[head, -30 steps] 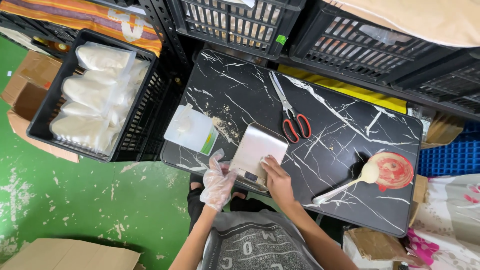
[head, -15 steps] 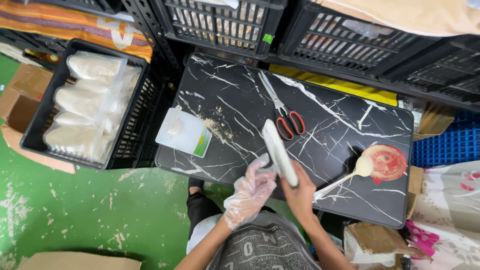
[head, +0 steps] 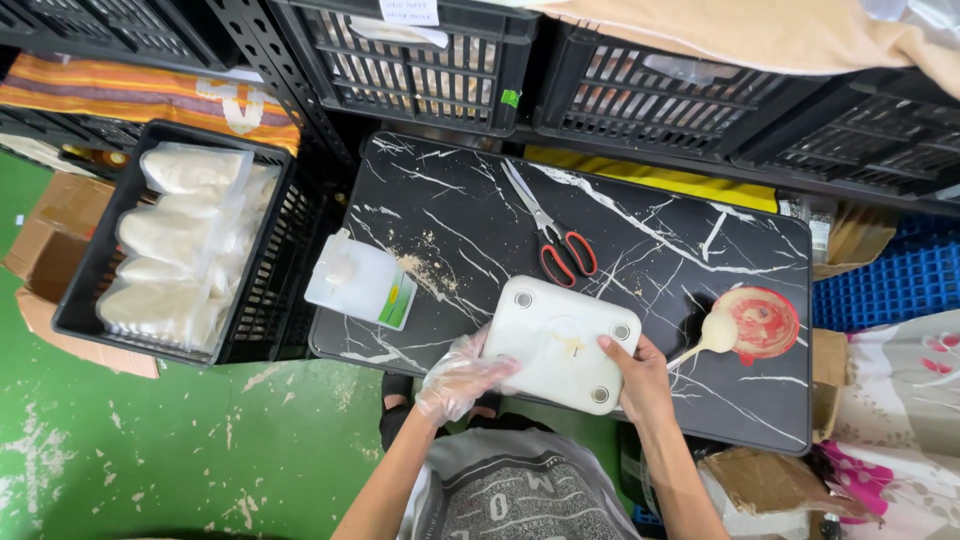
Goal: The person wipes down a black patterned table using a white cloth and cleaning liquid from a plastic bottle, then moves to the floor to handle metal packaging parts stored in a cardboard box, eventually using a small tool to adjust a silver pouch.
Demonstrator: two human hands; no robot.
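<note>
Both hands' grip holds white scale

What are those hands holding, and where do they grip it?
A white flat device, underside up: gloved left hand grips its left edge, bare right hand its right edge.

The bench is black with white marble veining. On it lies a white plastic rounded-rectangle device with grey round feet, red-handled steel scissors, and a red-smeared round lid with a cream spoon. The left hand wears a clear glove. Black plastic crates hold white bags. The floor is green, scuffed pale.
</note>
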